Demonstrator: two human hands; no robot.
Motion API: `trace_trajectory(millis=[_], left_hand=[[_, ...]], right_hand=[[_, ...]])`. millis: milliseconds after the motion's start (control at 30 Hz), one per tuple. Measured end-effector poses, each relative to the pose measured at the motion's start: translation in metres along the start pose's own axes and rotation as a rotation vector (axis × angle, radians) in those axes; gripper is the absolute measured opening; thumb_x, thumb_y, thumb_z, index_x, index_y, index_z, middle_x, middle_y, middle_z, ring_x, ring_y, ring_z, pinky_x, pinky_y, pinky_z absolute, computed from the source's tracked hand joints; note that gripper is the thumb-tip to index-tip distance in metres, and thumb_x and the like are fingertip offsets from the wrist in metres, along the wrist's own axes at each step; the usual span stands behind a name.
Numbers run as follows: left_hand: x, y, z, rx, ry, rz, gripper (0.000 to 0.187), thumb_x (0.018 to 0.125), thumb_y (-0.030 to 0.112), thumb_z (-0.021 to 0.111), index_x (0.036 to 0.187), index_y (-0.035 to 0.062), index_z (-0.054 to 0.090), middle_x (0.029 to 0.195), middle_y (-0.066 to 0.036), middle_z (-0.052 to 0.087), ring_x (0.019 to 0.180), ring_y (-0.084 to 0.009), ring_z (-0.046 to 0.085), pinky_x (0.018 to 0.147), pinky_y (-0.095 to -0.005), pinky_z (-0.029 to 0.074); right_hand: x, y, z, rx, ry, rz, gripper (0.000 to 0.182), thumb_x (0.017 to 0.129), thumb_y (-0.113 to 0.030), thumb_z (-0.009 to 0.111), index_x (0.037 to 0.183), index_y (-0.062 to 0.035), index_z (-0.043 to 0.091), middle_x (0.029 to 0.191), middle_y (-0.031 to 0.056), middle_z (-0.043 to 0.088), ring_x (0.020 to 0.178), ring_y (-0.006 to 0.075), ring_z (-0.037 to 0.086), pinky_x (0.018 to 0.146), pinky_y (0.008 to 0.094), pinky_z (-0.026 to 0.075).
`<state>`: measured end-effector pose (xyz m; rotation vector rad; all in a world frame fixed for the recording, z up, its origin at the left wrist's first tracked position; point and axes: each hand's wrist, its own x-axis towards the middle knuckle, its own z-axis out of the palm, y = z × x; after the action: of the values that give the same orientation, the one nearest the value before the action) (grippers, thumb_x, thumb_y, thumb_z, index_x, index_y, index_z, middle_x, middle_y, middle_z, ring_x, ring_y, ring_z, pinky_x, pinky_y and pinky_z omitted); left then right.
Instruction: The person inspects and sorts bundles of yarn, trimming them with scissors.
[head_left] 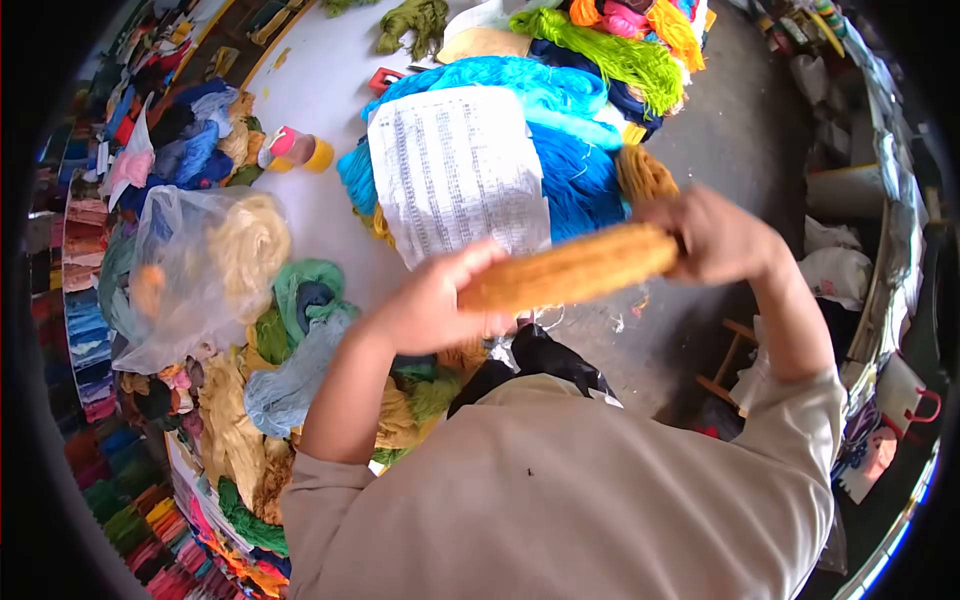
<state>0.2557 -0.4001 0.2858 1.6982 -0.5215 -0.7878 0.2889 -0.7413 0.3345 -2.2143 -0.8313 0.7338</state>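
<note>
An orange-gold skein of yarn (pixel 575 268) is stretched between my two hands in front of my body. My left hand (pixel 440 300) grips its left end, the thumb along the top and the fingers partly hidden. At the other end my right hand (pixel 715 235) is closed round the yarn, a little blurred. Behind the skein lies a printed paper sheet (pixel 455 165) on top of bright blue yarn hanks (pixel 575 165). A brown-gold hank (pixel 645 173) lies just beyond my right hand.
Lime green yarn (pixel 610 55) lies at the far end of the white table (pixel 310 215). Pink and yellow thread cones (pixel 300 150) stand left of the paper. A clear plastic bag (pixel 190 270) with cream yarn sits at left. A wooden stool (pixel 730 365) is on the floor at right.
</note>
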Motion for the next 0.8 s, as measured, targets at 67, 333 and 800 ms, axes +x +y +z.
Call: trace_trajectory(millis=[67, 333, 800], left_hand=[[-0.028, 0.025, 0.012, 0.117, -0.181, 0.075, 0.049, 0.081, 0.023, 0.08, 0.118, 0.0017, 0.054, 0.093, -0.009, 0.061, 0.085, -0.0167, 0.06, 0.077, -0.0327, 0.049], [-0.19, 0.077, 0.035, 0.091, -0.391, 0.371, 0.047, 0.079, 0.028, 0.081, 0.111, -0.0009, 0.06, 0.08, -0.01, 0.063, 0.061, -0.0287, 0.062, 0.051, -0.0392, 0.046], [-0.527, -0.066, 0.3, 0.013, 1.524, -0.006, 0.053, 0.082, -0.009, 0.065, 0.132, 0.0033, 0.051, 0.126, -0.006, 0.057, 0.117, -0.0186, 0.055, 0.103, -0.0328, 0.042]], right_hand=[[-0.035, -0.025, 0.022, 0.055, -0.068, -0.033, 0.045, 0.063, -0.006, 0.071, 0.107, -0.0081, 0.062, 0.083, 0.0141, 0.066, 0.078, 0.0366, 0.064, 0.069, 0.042, 0.05], [-0.085, -0.12, 0.096, 0.584, -0.57, -0.328, 0.057, 0.077, -0.013, 0.076, 0.127, -0.0034, 0.051, 0.091, 0.0124, 0.067, 0.078, 0.0318, 0.067, 0.067, 0.0368, 0.051], [-0.036, -0.342, 0.358, 1.195, -0.962, -0.046, 0.059, 0.083, -0.011, 0.074, 0.134, 0.0009, 0.048, 0.097, 0.0055, 0.064, 0.066, 0.0072, 0.057, 0.053, 0.0226, 0.044]])
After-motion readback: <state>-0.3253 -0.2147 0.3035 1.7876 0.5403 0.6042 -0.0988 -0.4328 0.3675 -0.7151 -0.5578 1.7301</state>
